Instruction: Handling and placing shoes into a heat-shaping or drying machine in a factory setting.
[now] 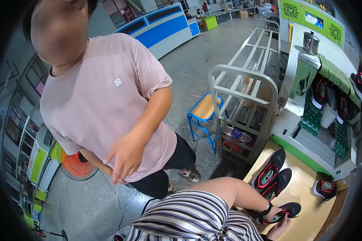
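Observation:
A black sneaker with red trim lies on the light wooden worktop, between my hands. My left hand, with a dark band on its wrist, is closed on the sneaker's opening side. From the lower edge my right hand reaches up, its fingers pinched at the shoe's red edging. Whether a small part is between those fingertips, I cannot make out. Two more black sneakers, a farther one and a nearer one, rest just beyond my left wrist. Another sneaker sits at the worktop's right side.
Facing me at the left, a person in a pink T-shirt stands with one hand lowered. A metal rack and a blue-legged stool stand beyond the worktop. At the right, a machine carries several shoes. An orange fan is behind the person.

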{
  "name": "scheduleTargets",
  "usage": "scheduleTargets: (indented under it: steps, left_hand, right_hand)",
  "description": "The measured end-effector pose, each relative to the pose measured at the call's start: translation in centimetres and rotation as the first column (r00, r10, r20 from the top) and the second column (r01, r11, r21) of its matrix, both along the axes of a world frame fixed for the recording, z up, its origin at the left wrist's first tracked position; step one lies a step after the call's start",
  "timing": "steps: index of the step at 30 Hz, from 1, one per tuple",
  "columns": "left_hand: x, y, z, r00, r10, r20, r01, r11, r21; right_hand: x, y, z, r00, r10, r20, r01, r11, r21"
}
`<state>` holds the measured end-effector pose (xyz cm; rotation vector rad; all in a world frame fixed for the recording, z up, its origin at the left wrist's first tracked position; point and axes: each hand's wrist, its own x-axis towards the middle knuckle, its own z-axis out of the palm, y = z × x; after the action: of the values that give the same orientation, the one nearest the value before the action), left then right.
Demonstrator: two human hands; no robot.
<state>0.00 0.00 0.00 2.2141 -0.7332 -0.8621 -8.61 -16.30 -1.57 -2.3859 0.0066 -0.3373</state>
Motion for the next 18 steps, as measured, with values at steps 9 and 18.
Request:
scheduleTargets:
  steps: [9, 18]
  left_hand:
    - [1.4, -1.0, 2.5, 0.988, -0.151, -0.011, 0.15, 0.987, -0.056]
    - [2.7, -0.8, 0.5, 0.989, -0.12, 0.087, 0.127, 0.988, -0.082]
  right_hand:
    - [0.1, 0.9, 7.9, 0.942, -0.301, -0.149, 0.328, 0.921, 0.211]
    - [1.1, -3.5, 2.2, 0.916, -0.168, -0.364, 0.363, 0.737, 0.571]
